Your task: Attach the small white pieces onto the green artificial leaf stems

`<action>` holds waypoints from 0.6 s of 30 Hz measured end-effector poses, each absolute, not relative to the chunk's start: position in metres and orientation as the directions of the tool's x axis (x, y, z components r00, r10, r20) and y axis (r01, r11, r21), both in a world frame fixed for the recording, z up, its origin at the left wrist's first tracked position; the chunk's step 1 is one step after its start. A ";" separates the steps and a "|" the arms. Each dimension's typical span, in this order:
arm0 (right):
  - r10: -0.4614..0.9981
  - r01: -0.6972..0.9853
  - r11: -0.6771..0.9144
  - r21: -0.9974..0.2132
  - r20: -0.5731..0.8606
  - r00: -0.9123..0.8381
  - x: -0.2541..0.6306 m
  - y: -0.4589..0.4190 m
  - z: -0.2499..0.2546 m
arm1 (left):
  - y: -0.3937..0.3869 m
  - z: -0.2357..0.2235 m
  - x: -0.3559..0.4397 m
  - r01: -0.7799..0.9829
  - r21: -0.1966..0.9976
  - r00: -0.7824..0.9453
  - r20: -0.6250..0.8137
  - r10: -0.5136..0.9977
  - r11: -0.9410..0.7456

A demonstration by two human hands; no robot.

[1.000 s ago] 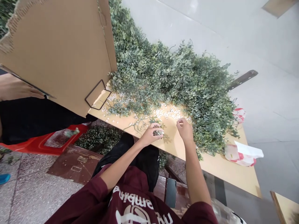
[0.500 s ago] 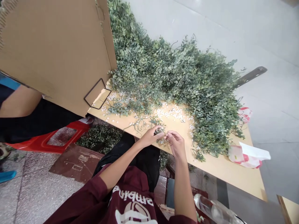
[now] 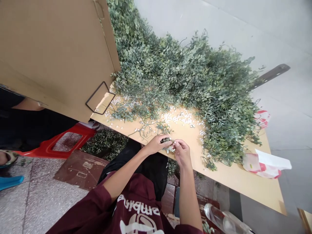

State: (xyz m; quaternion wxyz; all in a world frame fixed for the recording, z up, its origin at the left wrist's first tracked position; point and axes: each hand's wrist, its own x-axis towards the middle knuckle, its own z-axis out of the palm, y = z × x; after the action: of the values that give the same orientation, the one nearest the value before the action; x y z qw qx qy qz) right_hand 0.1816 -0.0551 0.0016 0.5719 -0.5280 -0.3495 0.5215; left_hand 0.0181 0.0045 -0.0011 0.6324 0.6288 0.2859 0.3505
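While the left hand [image 3: 157, 144] clamps a leafy sprig [image 3: 171, 149], the right hand [image 3: 183, 152] presses its fingertips together against it | white bits [image 3: 180, 118]: worktop [image 3: 253, 183], beyond both hands | foliage heap [image 3: 185, 71]: farther out

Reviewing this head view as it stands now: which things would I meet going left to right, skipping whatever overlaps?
Blue item at the edge → dark rectangular frame → left hand → right hand → red-and-white wrapper.
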 end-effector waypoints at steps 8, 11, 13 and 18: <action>0.952 -0.409 -0.120 -0.905 -0.222 0.209 0.174 -0.053 -0.008 | 0.004 -0.004 0.017 -0.070 0.997 0.584 0.059 0.809 -0.023; 0.951 -0.435 -0.144 -0.889 -0.246 0.187 0.176 -0.051 -0.008 | 0.004 -0.004 0.017 -0.095 0.995 0.587 0.076 0.806 -0.024; 0.950 -0.435 -0.162 -0.886 -0.259 0.174 0.176 -0.051 -0.008 | 0.005 -0.003 0.017 -0.111 0.994 0.594 0.084 0.800 -0.022; 0.954 -0.444 -0.146 -0.884 -0.245 0.174 0.178 -0.051 -0.011 | 0.006 -0.006 0.017 -0.121 0.992 0.600 0.101 0.794 -0.035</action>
State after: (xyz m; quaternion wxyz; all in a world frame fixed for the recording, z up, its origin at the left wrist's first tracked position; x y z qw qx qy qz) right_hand 0.1777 -0.0513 -0.0107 0.5971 -0.4801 -0.2657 0.5851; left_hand 0.0169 0.0057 -0.0055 0.6402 0.6245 0.2695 0.3571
